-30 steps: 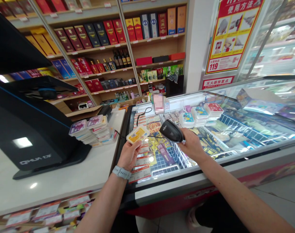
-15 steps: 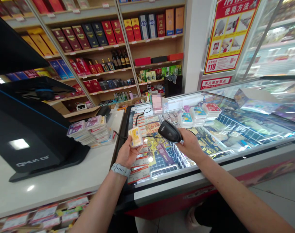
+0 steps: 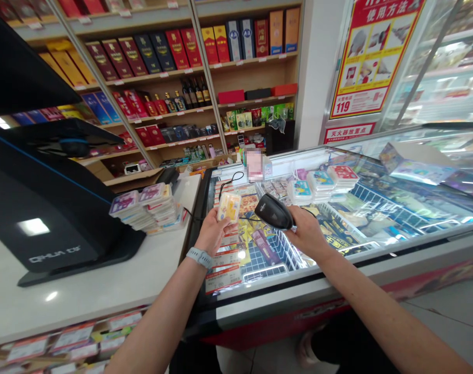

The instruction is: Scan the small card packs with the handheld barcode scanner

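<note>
My left hand (image 3: pixel 213 232), with a grey watch band on its wrist, grips a small clear plastic pack with a yellow label (image 3: pixel 229 208). It is held above the left end of a glass-topped freezer (image 3: pixel 255 288). My right hand (image 3: pixel 306 231) is wrapped round the handle of a black barcode scanner (image 3: pixel 274 210), whose head points left toward the pack. A short gap lies between scanner and pack. Similar packs with purple labels (image 3: pixel 125 202) are piled on the white counter at left. More packs with blue and red labels (image 3: pixel 322 182) stand stacked on the freezer glass.
A black checkout terminal (image 3: pixel 72 208) stands on the counter (image 3: pixel 104 291) to my left. Behind are shelves of boxes and bottles (image 3: pixel 150 52). An open carton (image 3: pixel 415 163) lies on the freezer's far right. The scanner's cable (image 3: pixel 252 219) runs across the glass.
My left hand has carried the yellow-labelled pack up and to the right, closer to the scanner, and tilted it. My right hand with the scanner has hardly moved.
</note>
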Motion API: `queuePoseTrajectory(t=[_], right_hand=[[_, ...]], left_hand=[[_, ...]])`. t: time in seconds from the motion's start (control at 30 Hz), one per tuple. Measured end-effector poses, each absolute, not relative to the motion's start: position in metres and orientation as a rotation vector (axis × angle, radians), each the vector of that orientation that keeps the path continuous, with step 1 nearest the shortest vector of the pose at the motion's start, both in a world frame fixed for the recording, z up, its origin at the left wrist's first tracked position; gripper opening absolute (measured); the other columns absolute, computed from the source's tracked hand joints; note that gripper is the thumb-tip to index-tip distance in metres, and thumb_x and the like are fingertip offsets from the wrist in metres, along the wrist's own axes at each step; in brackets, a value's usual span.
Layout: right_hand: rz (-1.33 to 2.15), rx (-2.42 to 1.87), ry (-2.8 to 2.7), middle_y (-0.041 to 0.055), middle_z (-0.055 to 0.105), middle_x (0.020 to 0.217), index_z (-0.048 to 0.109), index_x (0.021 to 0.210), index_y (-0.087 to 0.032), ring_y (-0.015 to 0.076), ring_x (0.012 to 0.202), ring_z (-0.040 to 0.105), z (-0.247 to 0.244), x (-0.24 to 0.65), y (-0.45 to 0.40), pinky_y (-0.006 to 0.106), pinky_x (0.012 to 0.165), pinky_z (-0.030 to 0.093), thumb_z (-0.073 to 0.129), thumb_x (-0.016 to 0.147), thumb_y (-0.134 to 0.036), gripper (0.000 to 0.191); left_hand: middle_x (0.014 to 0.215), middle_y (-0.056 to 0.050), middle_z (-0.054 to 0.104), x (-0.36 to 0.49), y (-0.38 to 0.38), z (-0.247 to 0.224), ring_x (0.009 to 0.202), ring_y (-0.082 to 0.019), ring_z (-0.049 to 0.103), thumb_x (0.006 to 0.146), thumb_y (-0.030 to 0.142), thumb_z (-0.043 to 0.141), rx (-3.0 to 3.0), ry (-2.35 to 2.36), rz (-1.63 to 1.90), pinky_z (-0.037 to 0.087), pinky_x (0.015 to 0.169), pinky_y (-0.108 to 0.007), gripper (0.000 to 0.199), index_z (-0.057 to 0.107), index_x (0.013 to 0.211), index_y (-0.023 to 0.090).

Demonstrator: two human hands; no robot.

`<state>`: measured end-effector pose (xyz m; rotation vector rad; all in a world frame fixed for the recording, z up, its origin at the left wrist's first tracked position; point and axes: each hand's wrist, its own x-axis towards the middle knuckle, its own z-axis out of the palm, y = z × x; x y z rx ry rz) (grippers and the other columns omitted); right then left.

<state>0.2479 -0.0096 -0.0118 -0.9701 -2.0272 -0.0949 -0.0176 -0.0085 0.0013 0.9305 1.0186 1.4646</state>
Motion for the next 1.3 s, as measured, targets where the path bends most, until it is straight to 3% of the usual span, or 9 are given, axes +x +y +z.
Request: queuePoseTrajectory(t=[0.17,0.5,1.3], right_hand=[[-0.070,-0.950,-2.046,0.0084,0.061,0.094,0.051,0.108,-0.019,0.0254,0.085,0.058,-0.010,0.247,-0.011,0.038,0.075,0.046,0.055,0.080,-0.021,0.029],[-0.055,-0.872,-2.091,0.0087,0.063,0.097,0.051,0.112,-0.020,0.0253,0.088,0.059,-0.008,0.246,-0.012,0.038,0.076,0.046,0.055,0.081,-0.020,0.032],[-0.023,-0.857,-2.197,0.0086,0.063,0.100,0.050,0.116,-0.019,0.0248,0.089,0.058,-0.012,0.245,-0.011,0.037,0.076,0.044,0.055,0.084,-0.023,0.033]], left_hand=[[0.104,-0.006,0.067,-0.021,0.000,-0.012,0.096,-0.018,0.065,0.068,0.018,0.073,0.946,1.013,1.551,0.053,0.088,-0.039,0.037,0.055,0.100,0.018],[0.112,-0.007,0.066,-0.025,-0.003,-0.015,0.109,-0.019,0.061,0.070,0.014,0.072,0.913,0.909,1.606,0.049,0.096,-0.040,0.039,0.056,0.105,0.020],[0.114,-0.006,0.065,-0.024,-0.004,-0.016,0.108,-0.019,0.061,0.069,0.017,0.072,0.955,0.911,1.608,0.047,0.099,-0.041,0.041,0.057,0.107,0.021]])
